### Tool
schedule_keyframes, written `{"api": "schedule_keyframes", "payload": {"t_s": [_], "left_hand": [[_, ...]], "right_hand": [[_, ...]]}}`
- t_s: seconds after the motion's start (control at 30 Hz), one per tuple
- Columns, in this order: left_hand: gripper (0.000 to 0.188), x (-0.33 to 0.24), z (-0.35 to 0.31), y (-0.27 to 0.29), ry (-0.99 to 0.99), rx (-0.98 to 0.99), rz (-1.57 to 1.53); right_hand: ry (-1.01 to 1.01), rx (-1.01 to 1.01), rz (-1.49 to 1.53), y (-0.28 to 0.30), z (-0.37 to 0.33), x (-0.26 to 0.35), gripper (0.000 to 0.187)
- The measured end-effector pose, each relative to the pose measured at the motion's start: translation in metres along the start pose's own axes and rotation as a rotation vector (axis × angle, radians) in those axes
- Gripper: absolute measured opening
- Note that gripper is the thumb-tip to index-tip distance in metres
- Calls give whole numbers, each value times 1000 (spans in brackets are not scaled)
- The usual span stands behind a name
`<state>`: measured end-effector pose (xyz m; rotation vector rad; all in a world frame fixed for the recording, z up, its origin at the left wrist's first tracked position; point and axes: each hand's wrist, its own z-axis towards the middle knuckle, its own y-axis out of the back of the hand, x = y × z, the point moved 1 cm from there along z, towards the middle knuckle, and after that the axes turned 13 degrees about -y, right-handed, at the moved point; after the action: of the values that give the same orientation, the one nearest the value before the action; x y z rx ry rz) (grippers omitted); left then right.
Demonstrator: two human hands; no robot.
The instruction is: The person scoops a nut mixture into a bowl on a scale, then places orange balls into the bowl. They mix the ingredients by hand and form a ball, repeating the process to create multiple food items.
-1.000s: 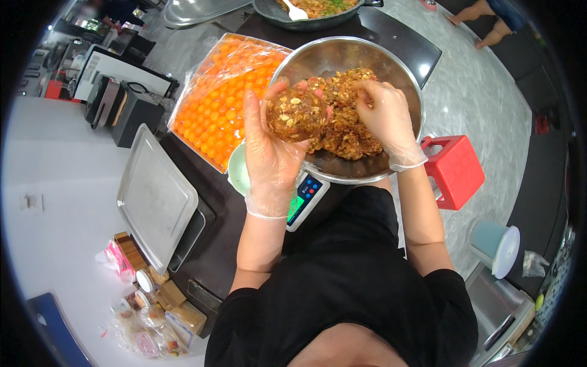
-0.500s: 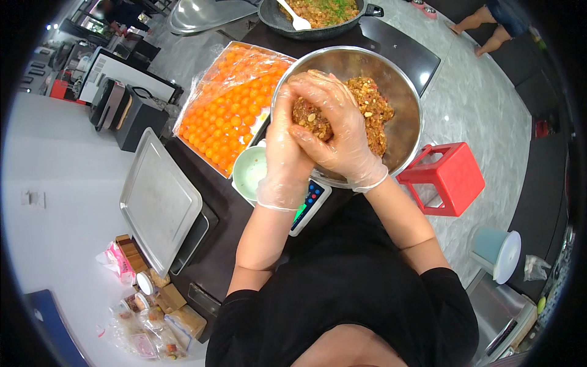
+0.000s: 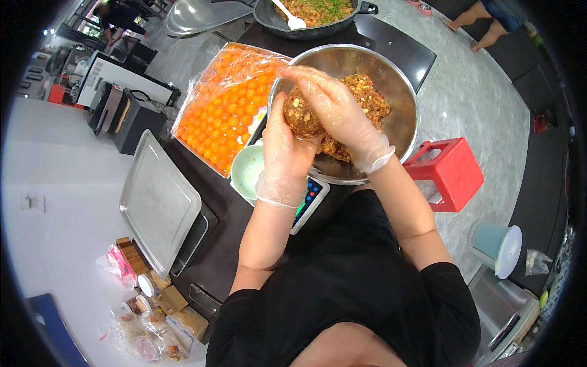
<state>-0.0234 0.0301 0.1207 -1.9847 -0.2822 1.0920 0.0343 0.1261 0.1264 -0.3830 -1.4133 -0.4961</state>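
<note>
Between my gloved palms sits a round ball of brown nut-and-seed filling [image 3: 299, 115]. My left hand [image 3: 286, 153] cups it from below and the left, its fingers partly hidden behind the ball. Over its upper right side curves my right hand [image 3: 342, 116], fingers together and pressed against it. Both hands wear clear plastic gloves. Beneath and beyond them is a wide steel mixing bowl [image 3: 405, 116] with more loose filling [image 3: 369, 98] inside. A pale green small bowl [image 3: 246, 172] rests on a kitchen scale [image 3: 313, 197] beside my left wrist.
A box of orange egg yolks [image 3: 227, 119], partly under plastic film, lies left of the steel bowl. Behind stands a pan [image 3: 309, 27] with a white spoon. Metal trays [image 3: 160, 199] are at the left; a red stool [image 3: 455, 174] is at the right. Other people appear far off.
My right hand has shifted and opened away from its clasp over my left, showing more of the ball. The ball now looks rounder and sits slightly farther left.
</note>
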Motion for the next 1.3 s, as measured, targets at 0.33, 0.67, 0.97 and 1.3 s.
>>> {"api": "schedule_keyframes", "payload": {"t_s": [0.33,0.67,0.97,1.3], "left_hand": [[37,-86,-21,87,-362,408,1285],[31,-85,-30,117,-516,553,1700],[28,-119,-54,104,-563,277,1575],[32,-111,-54,101,-506,322,1664]], "right_hand": [[-212,-146,244,60,-22,-25,34],[-277,-192,-9,76,-38,-39,28],[-283,-235,-180,91,-44,-59,28],[-331,-166,-499,88,-66,-68,29]]}}
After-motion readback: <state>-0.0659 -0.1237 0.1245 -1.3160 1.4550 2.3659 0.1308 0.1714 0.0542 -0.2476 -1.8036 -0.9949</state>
